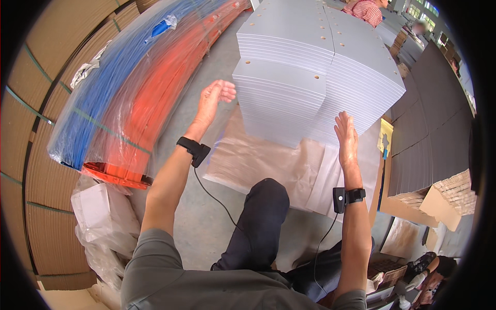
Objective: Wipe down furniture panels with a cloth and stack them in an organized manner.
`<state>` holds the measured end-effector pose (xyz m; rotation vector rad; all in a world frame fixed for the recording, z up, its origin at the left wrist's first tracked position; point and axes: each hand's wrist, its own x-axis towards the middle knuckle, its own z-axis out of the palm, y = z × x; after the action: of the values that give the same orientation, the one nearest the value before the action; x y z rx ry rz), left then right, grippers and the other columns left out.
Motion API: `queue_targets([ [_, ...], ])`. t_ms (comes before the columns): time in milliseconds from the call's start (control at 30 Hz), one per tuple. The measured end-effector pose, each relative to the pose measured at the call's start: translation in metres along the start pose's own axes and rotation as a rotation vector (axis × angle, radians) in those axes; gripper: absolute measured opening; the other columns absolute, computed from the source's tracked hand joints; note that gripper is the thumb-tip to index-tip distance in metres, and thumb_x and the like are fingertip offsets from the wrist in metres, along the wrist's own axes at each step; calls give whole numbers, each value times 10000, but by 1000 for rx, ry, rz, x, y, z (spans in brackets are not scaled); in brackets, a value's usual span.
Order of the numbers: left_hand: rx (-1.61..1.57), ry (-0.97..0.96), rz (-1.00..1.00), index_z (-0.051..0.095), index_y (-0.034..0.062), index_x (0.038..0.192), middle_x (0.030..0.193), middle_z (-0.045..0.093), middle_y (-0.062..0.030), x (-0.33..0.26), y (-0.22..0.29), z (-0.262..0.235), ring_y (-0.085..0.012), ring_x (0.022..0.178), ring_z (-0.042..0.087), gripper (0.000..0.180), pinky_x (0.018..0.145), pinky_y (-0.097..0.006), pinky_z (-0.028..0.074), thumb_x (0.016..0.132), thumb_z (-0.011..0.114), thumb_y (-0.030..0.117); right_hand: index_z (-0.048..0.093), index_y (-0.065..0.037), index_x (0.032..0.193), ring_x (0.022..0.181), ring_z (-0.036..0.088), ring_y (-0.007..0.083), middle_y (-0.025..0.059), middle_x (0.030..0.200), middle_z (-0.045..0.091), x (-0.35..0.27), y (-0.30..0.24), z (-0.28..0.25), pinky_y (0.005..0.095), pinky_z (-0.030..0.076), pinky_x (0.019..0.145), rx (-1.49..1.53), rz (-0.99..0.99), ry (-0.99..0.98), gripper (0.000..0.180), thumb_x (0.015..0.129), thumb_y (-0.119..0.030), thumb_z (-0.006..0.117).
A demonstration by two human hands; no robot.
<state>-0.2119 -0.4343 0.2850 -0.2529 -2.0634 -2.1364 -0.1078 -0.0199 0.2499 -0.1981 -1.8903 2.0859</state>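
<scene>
A tall stack of flat grey panels (279,73) with small brown round marks near the edges stands in front of me. Its front left pile is lower than the grey panels behind it (284,23). My left hand (219,92) is raised beside the left edge of the lower pile, fingers loosely bent, nothing in them. On the other side, my right hand (347,135) is held upright with fingers stretched out, close to the front faces of the right pile. Whether it touches the panels I cannot tell. Each wrist wears a black strap with a cable.
Blue (111,77) and red (155,98) long pieces wrapped in clear film lie at the left, beside strapped cardboard stacks (51,181). Brown sheeting (253,160) lies under the panels. Dark grey boards (429,129) stand at the right. A person in a striped top (366,11) is at the far end.
</scene>
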Motion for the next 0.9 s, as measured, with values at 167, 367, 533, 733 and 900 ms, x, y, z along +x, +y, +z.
queue_targets([
  [167,243,-434,-38,721,23,1125,1054,747,-106,6,22,14,-201,1016,704,413,940,-355,541,1072,478,352,427,77,1493,1349,549,342,246,1487,511,-41,16,-34,450,460,1125,-28,199,-38,765,1050,-545,480],
  [367,276,-418,21,703,34,1199,1172,730,-124,23,21,18,-204,1113,680,392,1001,-350,518,1069,488,335,448,75,1477,1215,647,324,243,1448,550,-73,21,-62,424,542,1025,-19,255,45,737,1037,-508,541],
  [533,199,-537,-101,674,15,1259,1217,712,-130,24,36,47,-218,1162,663,423,1017,-365,506,1068,496,348,518,37,1436,1171,673,296,210,1385,613,-96,22,-77,401,564,993,0,326,11,663,1040,-493,550],
  [733,138,-573,-151,679,7,1260,1229,713,-142,14,48,73,-226,1179,664,457,1060,-367,499,1048,532,384,586,1,1387,1100,704,258,170,1302,676,-122,9,-96,373,576,957,-10,360,2,562,1038,-440,587],
  [900,173,-580,-173,683,8,1266,1232,713,-147,22,52,80,-224,1192,657,475,1072,-369,493,1034,564,405,606,-10,1366,1084,707,232,137,1261,695,-143,-3,-114,365,567,953,-42,408,-35,525,1032,-415,609],
])
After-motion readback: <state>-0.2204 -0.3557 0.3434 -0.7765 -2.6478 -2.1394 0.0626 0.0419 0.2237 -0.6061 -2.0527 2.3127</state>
